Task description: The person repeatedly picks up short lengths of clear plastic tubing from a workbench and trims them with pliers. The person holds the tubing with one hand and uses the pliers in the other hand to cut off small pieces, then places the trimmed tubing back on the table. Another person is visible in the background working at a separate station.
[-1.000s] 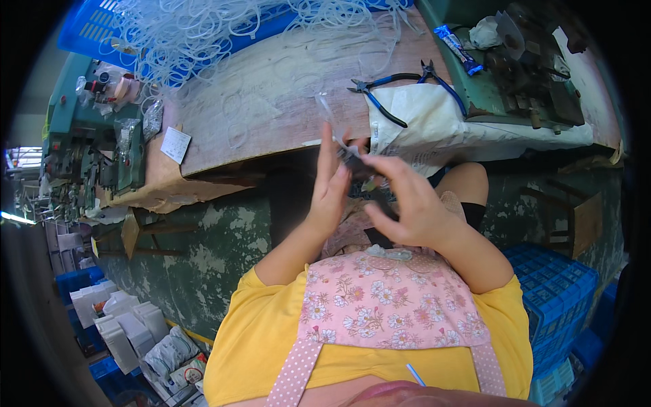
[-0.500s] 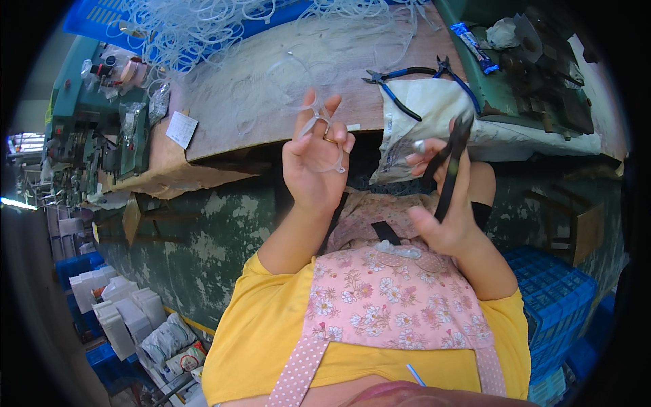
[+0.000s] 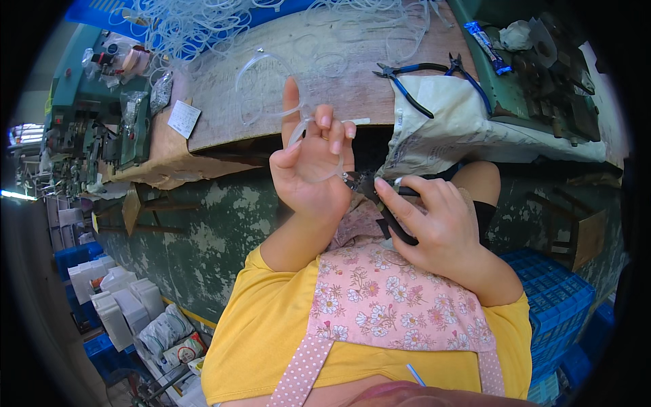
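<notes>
My left hand [image 3: 312, 156] is raised in front of the bench edge, palm up, with fingers curled round a looped strip of clear plastic [image 3: 291, 110]. One finger points straight up, and part of the loop extends beyond it above the bench. My right hand [image 3: 437, 220] grips dark-handled cutting pliers [image 3: 368, 186], their handles spread apart. The jaws are at the lower end of the plastic, close beside my left palm. Whether the blades touch it, I cannot tell.
A blue basket [image 3: 298, 8] heaped with clear plastic loops [image 3: 196, 27] stands at the back. Two blue-handled cutters [image 3: 410, 95] lie at right by a white sack [image 3: 427, 122]. Green machines flank the bench. A paper slip [image 3: 184, 119] lies at left; a blue crate [image 3: 556, 298] stands lower right.
My right hand has swung left and down, bringing the pliers from upright to the plastic's lower end. My left hand has shifted slightly, one finger now straighter.
</notes>
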Tool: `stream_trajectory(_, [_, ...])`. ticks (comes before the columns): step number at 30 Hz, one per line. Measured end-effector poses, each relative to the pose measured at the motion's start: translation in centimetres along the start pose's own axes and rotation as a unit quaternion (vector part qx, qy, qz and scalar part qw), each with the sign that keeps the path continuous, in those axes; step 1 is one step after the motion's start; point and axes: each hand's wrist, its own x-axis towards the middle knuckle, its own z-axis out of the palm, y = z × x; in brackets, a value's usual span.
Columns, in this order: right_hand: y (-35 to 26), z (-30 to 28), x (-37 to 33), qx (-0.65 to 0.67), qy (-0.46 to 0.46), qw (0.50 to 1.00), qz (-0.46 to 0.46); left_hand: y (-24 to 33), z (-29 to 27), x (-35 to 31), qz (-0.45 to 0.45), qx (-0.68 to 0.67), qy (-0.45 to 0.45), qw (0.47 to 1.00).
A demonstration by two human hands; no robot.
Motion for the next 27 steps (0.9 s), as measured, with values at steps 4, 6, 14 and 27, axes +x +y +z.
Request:
stream_trajectory(4, [-0.2,-0.1,0.0,0.005,-0.009,1.0,0.006,0.0,0.2,0.0,0.009,-0.001,0.002,1.0])
stream_trajectory(6, [-0.2,-0.1,0.0,0.009,-0.014,1.0,0.008,0.0,0.3,0.0,0.009,-0.004,-0.003,1.0])
stream_trajectory(14, [0.7,0.7,-0.3,-0.03,-0.017,0.999,-0.017,0.6,0.5,0.2,-0.07,-0.008,-0.015,0.997])
stream_trajectory(27, [1.5,0.0,-0.4,0.058,0.058,0.997,-0.004,0.8,0.0,1.3,-0.226,-0.062,-0.006,0.972])
